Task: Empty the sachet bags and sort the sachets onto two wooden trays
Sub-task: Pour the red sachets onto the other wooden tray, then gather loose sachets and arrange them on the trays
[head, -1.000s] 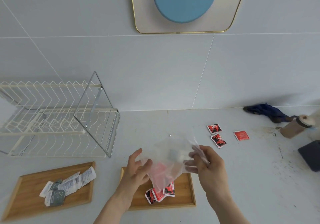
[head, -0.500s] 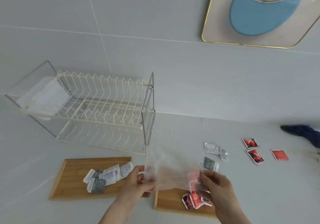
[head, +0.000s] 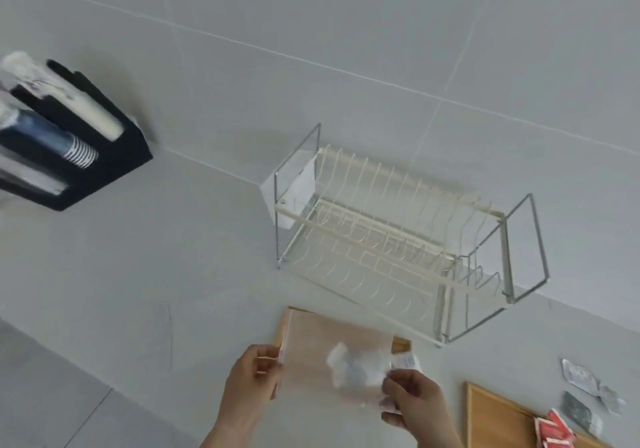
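A clear plastic sachet bag (head: 322, 350) is stretched between my two hands, above the left wooden tray (head: 401, 343). My left hand (head: 252, 375) pinches its left edge and my right hand (head: 410, 399) pinches its right edge. Through the bag I see the blurred white and grey sachets (head: 356, 368) that lie on that tray. The right wooden tray (head: 491, 416) sits at the lower right with red sachets (head: 554, 430) on it. Loose silver and grey sachets (head: 585, 385) lie on the counter beyond it.
A white wire dish rack (head: 398, 240) stands on the grey counter behind the trays, against the tiled wall. A black holder (head: 86, 157) with stacked cups sits at the far left. The counter's front edge runs along the lower left.
The view has swung to the left. Both hands carried the bag from above the right tray with red sachets to above the left tray. The holder at the left came into view.
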Motion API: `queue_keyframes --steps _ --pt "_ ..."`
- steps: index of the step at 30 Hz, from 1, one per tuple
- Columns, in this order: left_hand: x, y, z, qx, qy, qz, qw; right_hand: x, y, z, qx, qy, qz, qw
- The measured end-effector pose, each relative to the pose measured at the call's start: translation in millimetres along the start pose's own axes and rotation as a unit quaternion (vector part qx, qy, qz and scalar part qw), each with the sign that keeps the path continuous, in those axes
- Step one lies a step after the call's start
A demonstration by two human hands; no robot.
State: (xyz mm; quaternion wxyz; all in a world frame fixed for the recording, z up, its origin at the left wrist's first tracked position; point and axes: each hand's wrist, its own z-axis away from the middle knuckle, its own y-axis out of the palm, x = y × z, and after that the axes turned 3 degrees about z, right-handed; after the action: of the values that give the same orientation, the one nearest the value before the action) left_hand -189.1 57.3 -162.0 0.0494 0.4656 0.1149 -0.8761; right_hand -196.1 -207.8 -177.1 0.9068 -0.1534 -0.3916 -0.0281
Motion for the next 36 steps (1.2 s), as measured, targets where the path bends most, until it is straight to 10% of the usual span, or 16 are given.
queue_keyframes --steps 10,21,36 --pt "0.8 -114.7 -52.7 -0.177 0.031 -0.085 0.98 62.2 163.4 4.5 -0.021 -0.09 0.085 0.992" --pt "7.9 -127.7 -69.5 -0.18 0.107 -0.318 0.925 67.2 179.0 19.9 0.024 -0.114 0.299 0.947" --pt "-26.0 79.5 -25.0 0.174 0.249 -0.397 0.866 -20.8 -54.4 29.5 -0.106 -0.022 0.176 0.978"
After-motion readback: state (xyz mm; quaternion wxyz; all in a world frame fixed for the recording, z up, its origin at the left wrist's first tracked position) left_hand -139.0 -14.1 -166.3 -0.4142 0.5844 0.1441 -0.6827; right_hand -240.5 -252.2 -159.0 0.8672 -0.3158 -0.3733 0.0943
